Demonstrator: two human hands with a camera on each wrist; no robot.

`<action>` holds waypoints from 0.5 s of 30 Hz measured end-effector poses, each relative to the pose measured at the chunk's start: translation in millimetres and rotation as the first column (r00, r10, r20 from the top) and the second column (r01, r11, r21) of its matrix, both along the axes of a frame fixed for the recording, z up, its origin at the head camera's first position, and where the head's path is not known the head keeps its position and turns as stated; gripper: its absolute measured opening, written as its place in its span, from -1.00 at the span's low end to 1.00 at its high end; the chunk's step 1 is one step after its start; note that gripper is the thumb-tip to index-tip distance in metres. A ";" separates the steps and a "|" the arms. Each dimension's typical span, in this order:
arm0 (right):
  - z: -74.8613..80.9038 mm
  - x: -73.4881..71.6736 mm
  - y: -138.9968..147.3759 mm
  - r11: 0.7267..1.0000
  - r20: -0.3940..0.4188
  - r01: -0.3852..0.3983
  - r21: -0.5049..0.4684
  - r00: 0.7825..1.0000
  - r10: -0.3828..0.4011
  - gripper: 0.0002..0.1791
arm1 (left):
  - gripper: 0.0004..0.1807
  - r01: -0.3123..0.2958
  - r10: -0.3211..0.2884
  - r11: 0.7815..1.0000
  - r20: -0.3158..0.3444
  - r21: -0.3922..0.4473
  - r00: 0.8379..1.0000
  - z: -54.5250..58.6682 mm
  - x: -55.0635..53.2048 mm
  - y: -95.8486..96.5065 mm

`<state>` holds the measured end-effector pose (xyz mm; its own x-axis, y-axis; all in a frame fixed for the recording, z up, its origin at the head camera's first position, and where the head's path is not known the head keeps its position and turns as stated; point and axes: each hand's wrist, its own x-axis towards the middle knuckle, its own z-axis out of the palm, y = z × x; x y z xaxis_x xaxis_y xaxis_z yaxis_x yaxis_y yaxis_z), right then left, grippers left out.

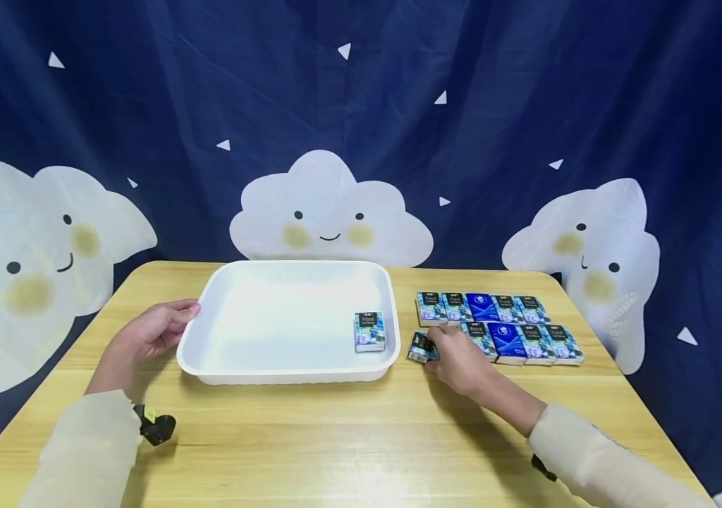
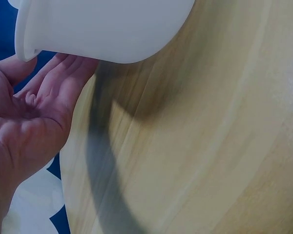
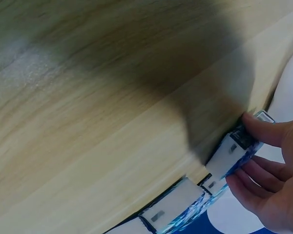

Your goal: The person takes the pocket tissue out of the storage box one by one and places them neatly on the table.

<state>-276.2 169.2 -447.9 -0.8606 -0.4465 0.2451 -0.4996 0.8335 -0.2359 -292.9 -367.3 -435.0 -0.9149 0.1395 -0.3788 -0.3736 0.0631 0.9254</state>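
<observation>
On the left, my left hand (image 1: 156, 329) holds the rim of a white plastic tray (image 1: 285, 376), thumb at the edge and the other fingers reaching under it in the left wrist view. One small floral tissue pack (image 1: 369, 331), marked "Face", lies inside the tray near its right end. Just right of the tray, my right hand (image 1: 464, 361) pinches another floral tissue pack (image 3: 231, 152) between thumb and fingers. That pack is tilted, at the left end of the front row, and partly hidden by the hand in the head view.
Two rows of tissue packs lie at the right: floral ones (image 1: 535, 343) and a plain blue one (image 1: 481, 306) in the back row, another blue pack (image 1: 506, 340) in front. The wooden table (image 1: 310, 444) ends at a dark blue curtain (image 1: 361, 92) with clouds.
</observation>
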 end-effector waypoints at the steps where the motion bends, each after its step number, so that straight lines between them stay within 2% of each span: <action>1: 0.5 0.3 0.1 1.000 -0.001 0.001 0.002 1.000 -0.001 -0.55 | -0.14 0.001 -0.001 1.000 0.002 0.002 1.000 0.2 -0.1 0.4; 8: 7.4 1.0 1.0 0.998 -0.034 -0.012 -0.062 0.999 0.010 -0.63 | -0.15 -0.002 0.003 0.999 0.021 -0.044 1.000 1.7 -0.4 0.2; 13: 13.5 0.8 1.0 0.995 0.007 0.027 -0.095 1.000 -0.026 -0.82 | -0.17 0.014 -0.011 0.993 0.020 -0.118 1.000 3.0 -3.2 0.2; 15: 16.2 1.1 0.7 0.994 0.026 0.048 -0.100 0.999 -0.045 -0.84 | -0.19 0.017 -0.014 0.989 0.018 -0.146 1.000 4.0 -3.9 0.5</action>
<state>-275.0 169.9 -431.8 -0.8858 -0.3801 0.2662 -0.4543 0.8272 -0.3306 -296.8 -366.8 -431.0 -0.9064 0.0955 -0.4114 -0.3869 0.2028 0.8995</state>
